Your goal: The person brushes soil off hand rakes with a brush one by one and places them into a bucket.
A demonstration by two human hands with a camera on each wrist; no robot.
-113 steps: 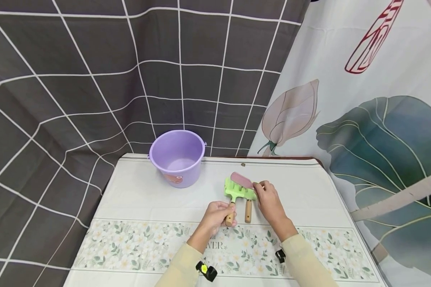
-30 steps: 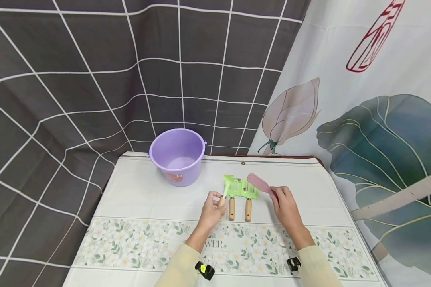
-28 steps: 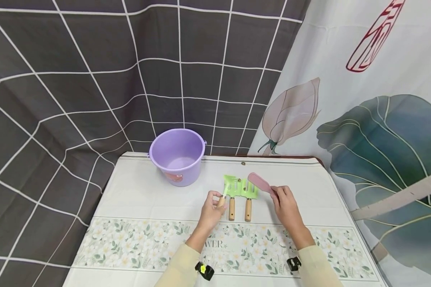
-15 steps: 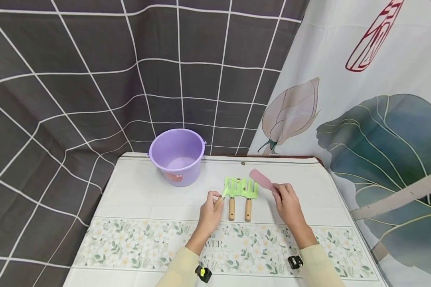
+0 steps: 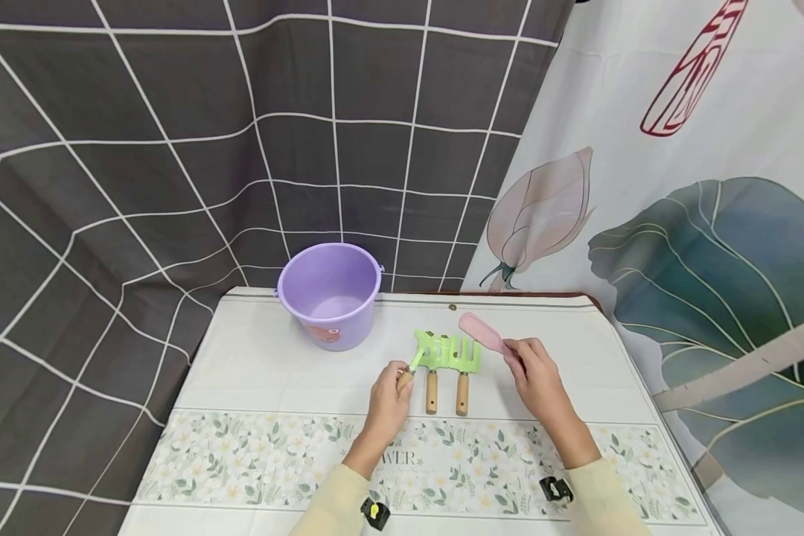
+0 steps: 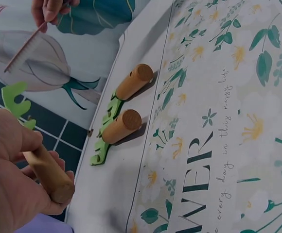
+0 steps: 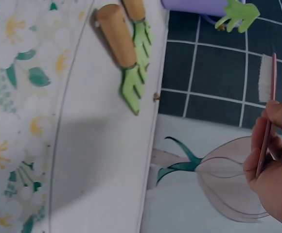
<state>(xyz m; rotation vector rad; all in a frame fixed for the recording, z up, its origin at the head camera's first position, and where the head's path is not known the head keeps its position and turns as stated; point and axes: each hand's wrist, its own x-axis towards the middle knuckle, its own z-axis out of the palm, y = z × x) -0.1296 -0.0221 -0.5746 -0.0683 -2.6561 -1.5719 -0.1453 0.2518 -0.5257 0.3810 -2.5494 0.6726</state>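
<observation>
right wrist: curled hand (image 7: 280, 182) around brush (image 7: 267, 80)

On the tablecloth (image 5: 268, 461), in its flowered band, the large dark capitals "WER" (image 6: 198, 175) can be read, and a thin script line (image 6: 223, 131) beside them says "…e every day in this messy life". Marks in the red print (image 5: 693, 71) on the white hanging cloth (image 5: 613, 97) are illegible.

Left fork (image 6: 50, 174): green head, tan handle
Other two forks (image 5: 464, 365): same green and tan
Brush (image 5: 480, 330): pink back, white bristles
Bucket (image 5: 360, 327): lilac, reddish sticker (image 5: 324, 333) low in front
Worktop (image 5: 295, 380): white; floral band (image 5: 241, 454) of green, white, yellow
Grid cloth (image 5: 174, 89), upper left: charcoal, white lines
Right-hand cloth (image 5: 616, 97): white, dusty-pink bud (image 5: 539, 208), blue-green leaf (image 5: 717, 253)
</observation>
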